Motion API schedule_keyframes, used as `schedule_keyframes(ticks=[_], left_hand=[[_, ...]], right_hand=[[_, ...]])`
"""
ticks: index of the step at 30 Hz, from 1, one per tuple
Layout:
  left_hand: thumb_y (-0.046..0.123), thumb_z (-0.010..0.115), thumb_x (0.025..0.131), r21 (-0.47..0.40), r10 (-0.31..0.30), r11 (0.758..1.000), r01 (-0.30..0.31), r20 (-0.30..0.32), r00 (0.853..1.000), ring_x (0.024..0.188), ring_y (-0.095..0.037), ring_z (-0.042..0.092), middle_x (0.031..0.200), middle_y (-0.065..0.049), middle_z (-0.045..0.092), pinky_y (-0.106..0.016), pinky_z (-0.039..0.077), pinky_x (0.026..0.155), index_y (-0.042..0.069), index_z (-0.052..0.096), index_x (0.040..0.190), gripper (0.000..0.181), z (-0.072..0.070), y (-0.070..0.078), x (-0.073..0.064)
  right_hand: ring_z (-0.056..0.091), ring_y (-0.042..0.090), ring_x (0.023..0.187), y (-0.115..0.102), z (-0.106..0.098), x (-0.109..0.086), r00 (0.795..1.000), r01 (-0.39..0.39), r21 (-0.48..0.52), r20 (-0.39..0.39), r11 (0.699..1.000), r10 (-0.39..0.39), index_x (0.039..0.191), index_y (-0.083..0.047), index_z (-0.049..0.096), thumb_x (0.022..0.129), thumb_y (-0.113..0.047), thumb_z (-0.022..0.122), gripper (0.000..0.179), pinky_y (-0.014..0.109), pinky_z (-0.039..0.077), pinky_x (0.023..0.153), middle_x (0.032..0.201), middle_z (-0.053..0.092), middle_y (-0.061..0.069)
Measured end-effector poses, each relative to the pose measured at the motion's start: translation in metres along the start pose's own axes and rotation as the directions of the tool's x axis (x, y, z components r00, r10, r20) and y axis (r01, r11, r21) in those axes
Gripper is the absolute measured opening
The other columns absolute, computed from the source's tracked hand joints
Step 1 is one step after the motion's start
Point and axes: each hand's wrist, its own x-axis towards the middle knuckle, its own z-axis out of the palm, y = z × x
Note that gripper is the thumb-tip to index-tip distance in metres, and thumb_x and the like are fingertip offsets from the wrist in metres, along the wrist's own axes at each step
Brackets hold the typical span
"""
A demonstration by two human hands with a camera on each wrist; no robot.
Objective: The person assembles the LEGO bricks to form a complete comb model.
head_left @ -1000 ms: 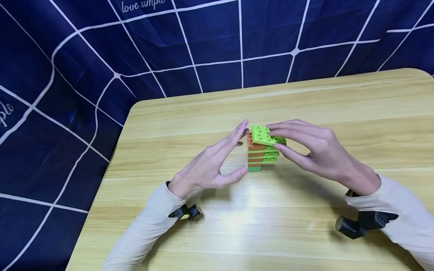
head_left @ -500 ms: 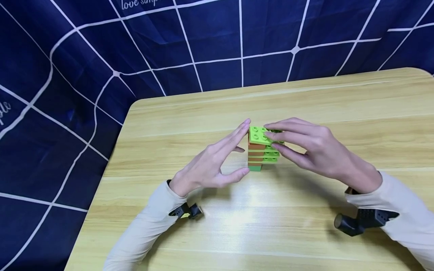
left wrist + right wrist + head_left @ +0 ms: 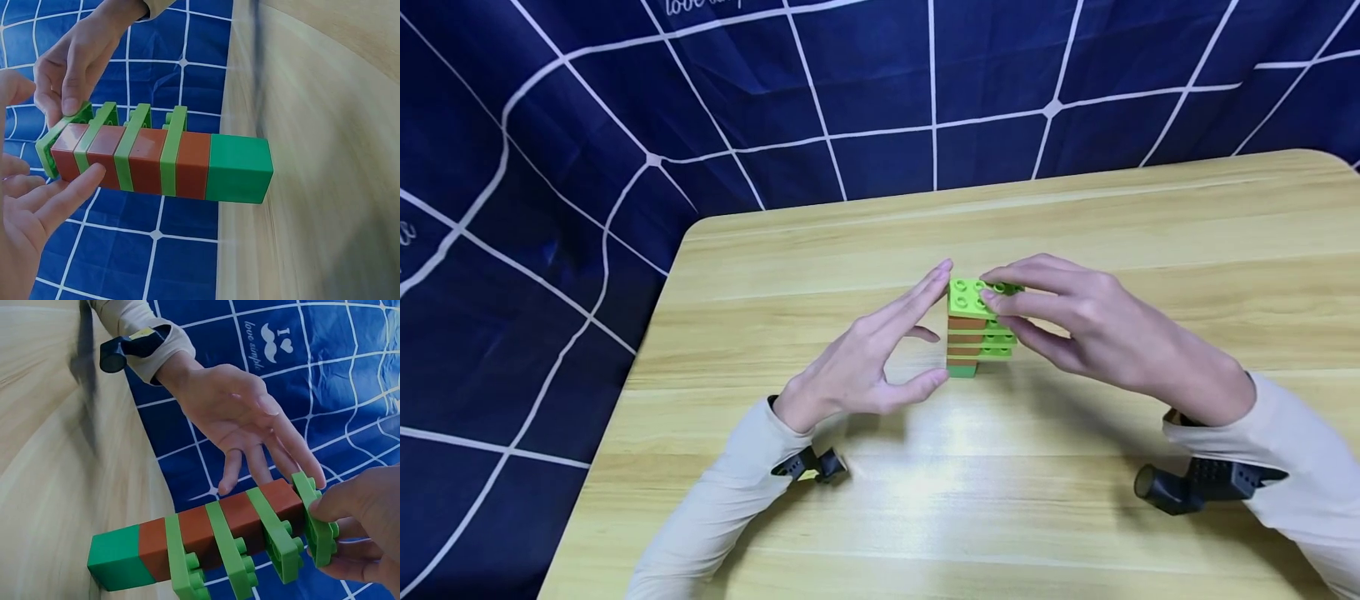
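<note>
A narrow tower of toy building bricks stands upright on the table. A dark green brick forms its base; above it, orange bricks alternate with thin light green plates that jut out on one side. My right hand pinches the topmost light green plate between thumb and fingers. That plate lies over the uppermost orange brick and looks slightly tilted in the left wrist view. Fingers straight, my left hand is at the tower's left side, its fingertips near or touching the upper bricks; contact is hard to tell.
The tower stands on a light wooden table. A dark blue cloth with white grid lines hangs behind and to the left of it. Black wrist cameras sit on both sleeves.
My right hand has shifted the top plate left and levelled it over the tower, covering the orange studs that showed before. My left hand stays nearly still.
</note>
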Motion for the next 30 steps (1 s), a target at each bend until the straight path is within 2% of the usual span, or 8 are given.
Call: schedule_keyframes(ticks=[3, 7, 10, 14, 22, 26, 30], left_hand=[[0.021, 0.060, 0.090, 0.036, 0.007, 0.999, -0.006, -0.012, 1.000, 0.121, -0.022, 0.055, 0.157, -0.023, 0.019, -0.020, 0.053, 0.090, -0.012, 0.021, 0.147, 0.077, -0.001, -0.001, 0.001], [0.025, 0.060, 0.091, 0.149, 0.049, 0.988, -0.044, -0.029, 0.998, 0.130, -0.024, 0.048, 0.154, -0.025, 0.026, -0.025, 0.047, 0.101, -0.012, 0.031, 0.144, 0.070, -0.003, -0.001, 0.004], [0.026, 0.060, 0.090, 0.273, 0.106, 0.957, -0.097, -0.017, 0.994, 0.137, -0.026, 0.040, 0.150, -0.026, 0.033, -0.031, 0.038, 0.111, -0.012, 0.039, 0.139, 0.065, -0.005, -0.001, 0.007], [0.027, 0.059, 0.090, 0.375, 0.160, 0.914, -0.156, 0.020, 0.987, 0.141, -0.027, 0.033, 0.146, -0.026, 0.040, -0.034, 0.033, 0.115, -0.012, 0.043, 0.137, 0.063, -0.005, -0.002, 0.009], [0.022, 0.058, 0.089, 0.378, 0.199, 0.903, -0.204, 0.054, 0.979, 0.142, -0.029, 0.030, 0.144, -0.028, 0.040, -0.038, 0.031, 0.116, -0.014, 0.043, 0.135, 0.061, -0.003, -0.004, 0.013], [0.020, 0.060, 0.088, 0.359, 0.190, 0.912, -0.198, 0.059, 0.980, 0.141, -0.030, 0.031, 0.143, -0.028, 0.042, -0.037, 0.031, 0.116, -0.014, 0.044, 0.134, 0.060, -0.003, -0.003, 0.014], [0.016, 0.061, 0.086, 0.335, 0.179, 0.923, -0.186, 0.052, 0.982, 0.140, -0.030, 0.034, 0.142, -0.028, 0.044, -0.034, 0.033, 0.115, -0.014, 0.046, 0.133, 0.058, -0.004, -0.004, 0.014]], right_hand=[[0.064, 0.031, 0.098, 0.000, -0.001, 0.001, 1.000, -0.002, 0.003, 0.005, 1.000, 0.002, 0.099, 0.000, 0.072, 0.103, -0.031, 0.038, 0.046, 0.036, 0.055, 0.087, 0.107, 0.068, 0.019], [0.064, 0.031, 0.099, 0.000, -0.001, 0.001, 1.000, -0.005, 0.000, 0.008, 1.000, 0.005, 0.100, 0.000, 0.072, 0.104, -0.031, 0.037, 0.047, 0.023, 0.049, 0.098, 0.108, 0.068, 0.019], [0.063, 0.031, 0.100, 0.000, 0.000, 0.000, 1.000, -0.003, 0.001, 0.006, 1.000, 0.002, 0.100, 0.000, 0.072, 0.104, -0.032, 0.037, 0.047, 0.014, 0.040, 0.104, 0.108, 0.068, 0.019], [0.063, 0.032, 0.100, 0.000, 0.001, -0.001, 1.000, -0.005, 0.006, 0.008, 1.000, 0.004, 0.101, 0.001, 0.072, 0.104, -0.031, 0.038, 0.047, 0.014, 0.039, 0.104, 0.108, 0.067, 0.019], [0.063, 0.032, 0.101, 0.001, -0.001, 0.000, 1.000, -0.003, 0.018, 0.016, 1.000, 0.003, 0.102, 0.001, 0.071, 0.104, -0.030, 0.038, 0.046, 0.014, 0.038, 0.105, 0.109, 0.067, 0.019], [0.064, 0.031, 0.098, 0.001, -0.001, 0.002, 0.999, 0.028, 0.022, -0.017, 0.999, -0.028, 0.102, 0.001, 0.071, 0.104, -0.028, 0.039, 0.044, 0.018, 0.045, 0.100, 0.108, 0.068, 0.018], [0.064, 0.030, 0.098, 0.002, -0.001, 0.001, 1.000, 0.018, 0.041, -0.020, 0.999, -0.017, 0.105, 0.001, 0.071, 0.103, -0.029, 0.040, 0.043, 0.018, 0.046, 0.099, 0.109, 0.068, 0.017]])
